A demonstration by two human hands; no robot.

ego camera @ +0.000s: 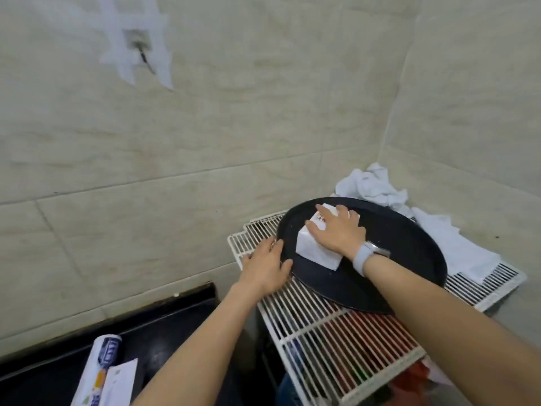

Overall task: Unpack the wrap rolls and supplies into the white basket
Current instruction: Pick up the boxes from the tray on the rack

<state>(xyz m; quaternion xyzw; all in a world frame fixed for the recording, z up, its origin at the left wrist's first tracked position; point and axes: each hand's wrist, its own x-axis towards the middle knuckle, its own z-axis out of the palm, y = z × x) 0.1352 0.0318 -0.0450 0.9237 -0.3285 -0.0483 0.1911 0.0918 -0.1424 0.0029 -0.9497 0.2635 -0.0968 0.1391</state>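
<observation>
A white box [310,247] with red print lies on a round black tray [409,253]. My right hand [336,232], with a grey watch on the wrist, lies palm down over the top of the box and its fingers wrap the far edges. My left hand [268,266] rests on the tray's left rim, fingers spread against it. A wrap roll [101,367] in white and blue packaging lies at the bottom left on the black counter [164,326], with a flat white packet [121,382] beside it. No white basket is in view.
The tray sits on white wire racks [322,332] stacked over red and dark items below. White cloths [377,189] are piled in the tiled corner behind the tray. A taped-over outlet [137,45] is on the wall at upper left.
</observation>
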